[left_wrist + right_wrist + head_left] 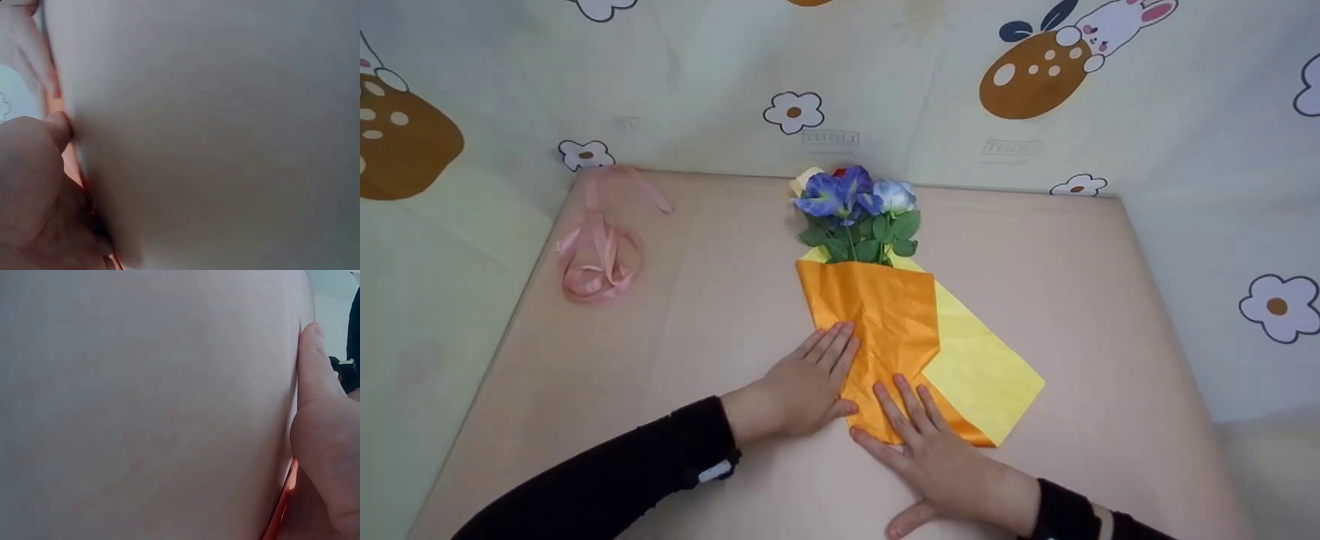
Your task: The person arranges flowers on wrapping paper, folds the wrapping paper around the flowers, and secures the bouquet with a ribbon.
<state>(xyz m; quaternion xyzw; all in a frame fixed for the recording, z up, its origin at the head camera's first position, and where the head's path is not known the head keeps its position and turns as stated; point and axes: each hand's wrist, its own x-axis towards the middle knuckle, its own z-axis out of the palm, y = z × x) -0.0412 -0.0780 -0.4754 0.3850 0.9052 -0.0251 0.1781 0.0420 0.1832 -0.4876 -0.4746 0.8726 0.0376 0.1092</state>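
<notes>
A bouquet of artificial flowers (pixel 844 196), blue, pale blue and cream with green leaves, pokes out of the top of orange wrapping paper (pixel 896 307). Beneath the orange layer, yellow wrapping paper (pixel 986 364) spreads out to the right. My left hand (pixel 806 386) lies with straight fingers on the left edge of the orange paper. Lower down, my right hand (pixel 941 457) has its fingers spread, the fingertips resting on the orange paper near its bottom edge. Both wrist views show mostly tabletop, with the left hand (pixel 34 185) and right hand (pixel 329 433) at their margins.
A loose coil of pink ribbon (pixel 600 259) lies at the table's back left. The pale pink table (pixel 720 255) backs onto a cloth (pixel 697 82) printed with flowers and rabbits, which also hangs at both sides.
</notes>
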